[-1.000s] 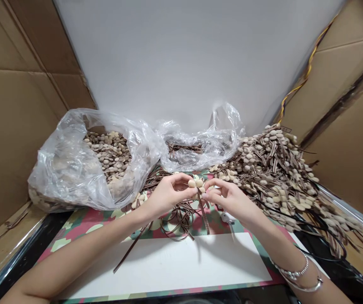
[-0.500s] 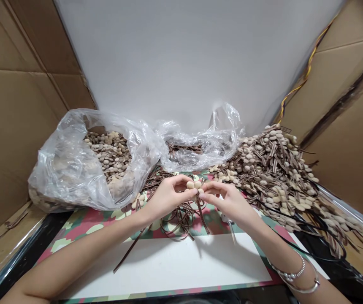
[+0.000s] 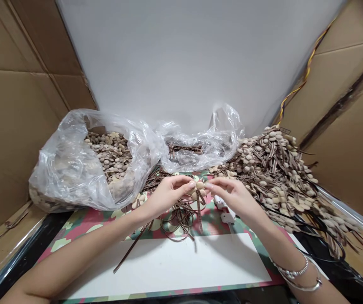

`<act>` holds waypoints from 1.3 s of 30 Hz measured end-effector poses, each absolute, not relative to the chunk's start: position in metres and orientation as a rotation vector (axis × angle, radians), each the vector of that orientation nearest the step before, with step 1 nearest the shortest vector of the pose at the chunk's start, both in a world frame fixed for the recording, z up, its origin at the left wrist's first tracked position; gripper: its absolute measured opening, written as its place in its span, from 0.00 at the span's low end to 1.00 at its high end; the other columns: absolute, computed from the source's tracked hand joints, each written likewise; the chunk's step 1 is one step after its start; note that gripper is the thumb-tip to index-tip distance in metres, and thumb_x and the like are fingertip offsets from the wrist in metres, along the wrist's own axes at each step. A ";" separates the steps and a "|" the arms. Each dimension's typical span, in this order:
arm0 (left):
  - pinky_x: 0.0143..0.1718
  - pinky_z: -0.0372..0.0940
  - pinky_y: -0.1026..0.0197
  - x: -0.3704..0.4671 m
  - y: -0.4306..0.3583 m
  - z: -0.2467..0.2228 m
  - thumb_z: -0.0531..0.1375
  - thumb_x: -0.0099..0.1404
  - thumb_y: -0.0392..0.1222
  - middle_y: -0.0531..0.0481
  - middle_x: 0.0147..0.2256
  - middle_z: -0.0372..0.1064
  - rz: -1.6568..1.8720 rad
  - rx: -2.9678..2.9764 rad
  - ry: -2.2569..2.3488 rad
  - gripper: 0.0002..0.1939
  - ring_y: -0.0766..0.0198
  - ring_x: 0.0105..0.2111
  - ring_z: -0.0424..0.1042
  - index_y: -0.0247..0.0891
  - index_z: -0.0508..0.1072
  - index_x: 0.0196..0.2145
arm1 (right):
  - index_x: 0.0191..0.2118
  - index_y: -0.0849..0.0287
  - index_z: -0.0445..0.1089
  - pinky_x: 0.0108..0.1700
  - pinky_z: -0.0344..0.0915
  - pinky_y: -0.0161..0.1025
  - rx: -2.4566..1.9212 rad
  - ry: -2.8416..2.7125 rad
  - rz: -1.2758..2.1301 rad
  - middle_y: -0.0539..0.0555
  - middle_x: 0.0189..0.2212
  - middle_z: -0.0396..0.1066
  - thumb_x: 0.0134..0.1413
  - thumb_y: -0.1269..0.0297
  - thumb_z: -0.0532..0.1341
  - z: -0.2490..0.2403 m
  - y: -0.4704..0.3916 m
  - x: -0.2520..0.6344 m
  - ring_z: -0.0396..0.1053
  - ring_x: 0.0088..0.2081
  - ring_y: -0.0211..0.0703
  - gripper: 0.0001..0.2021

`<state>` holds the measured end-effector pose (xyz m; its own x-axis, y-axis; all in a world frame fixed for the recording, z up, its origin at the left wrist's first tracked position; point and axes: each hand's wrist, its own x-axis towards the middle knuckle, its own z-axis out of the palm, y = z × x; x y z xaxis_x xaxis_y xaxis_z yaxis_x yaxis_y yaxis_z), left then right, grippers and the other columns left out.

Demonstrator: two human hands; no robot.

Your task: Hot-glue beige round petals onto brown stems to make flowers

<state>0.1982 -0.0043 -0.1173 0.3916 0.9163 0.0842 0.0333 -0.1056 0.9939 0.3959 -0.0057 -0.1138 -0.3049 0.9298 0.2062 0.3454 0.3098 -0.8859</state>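
A small beige flower-like piece with rounded petals (image 3: 199, 185) is held up at the middle, and a brown striped ribbon (image 3: 199, 211) hangs down from it. My left hand (image 3: 168, 194) pinches its left side between thumb and fingers. At its right edge, my right hand (image 3: 232, 195) has thumb and fingertips closed on a petal. Loose striped ribbons (image 3: 181, 217) lie in a tangle beneath and behind the hands. Just below my right hand is a white device (image 3: 227, 213), partly covered by it.
A clear plastic bag (image 3: 70, 169) of beige pieces stands at the left; another plastic bag (image 3: 213, 152) with ribbons lies behind. At the right rises a heap of ribboned beige pieces (image 3: 276, 169), with black cable beside it. A white board (image 3: 169, 270) lies in front.
The beige piece has turned slightly between my fingers. My right hand has shifted a little right and up, and more of the white device shows.
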 end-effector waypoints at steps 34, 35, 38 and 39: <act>0.48 0.61 0.55 0.205 -0.013 -0.132 0.61 0.56 0.49 0.44 0.40 0.73 0.492 1.340 0.722 0.18 0.56 0.44 0.71 0.35 0.74 0.42 | 0.34 0.61 0.70 0.28 0.59 0.32 -0.925 -1.950 1.136 0.52 0.27 0.67 0.52 0.58 0.59 -0.115 0.004 0.402 0.62 0.27 0.35 0.11; 0.49 0.61 0.55 0.205 -0.014 -0.133 0.61 0.56 0.48 0.43 0.40 0.73 0.470 1.321 0.718 0.18 0.56 0.44 0.71 0.35 0.74 0.42 | 0.34 0.61 0.70 0.28 0.59 0.32 -0.933 -1.948 1.128 0.52 0.27 0.67 0.52 0.58 0.59 -0.115 0.004 0.402 0.62 0.28 0.36 0.11; 0.50 0.60 0.55 0.204 -0.013 -0.136 0.60 0.58 0.46 0.40 0.43 0.72 0.379 1.219 0.653 0.18 0.56 0.46 0.70 0.32 0.73 0.44 | 0.34 0.61 0.70 0.30 0.60 0.32 -0.948 -1.922 1.125 0.52 0.28 0.68 0.51 0.57 0.60 -0.114 0.004 0.403 0.63 0.29 0.36 0.11; 0.50 0.60 0.55 0.204 -0.012 -0.137 0.60 0.59 0.45 0.39 0.44 0.71 0.350 1.179 0.621 0.18 0.56 0.46 0.70 0.32 0.72 0.45 | 0.34 0.61 0.70 0.30 0.60 0.33 -0.950 -1.911 1.133 0.51 0.28 0.68 0.51 0.57 0.60 -0.114 0.004 0.404 0.63 0.28 0.36 0.11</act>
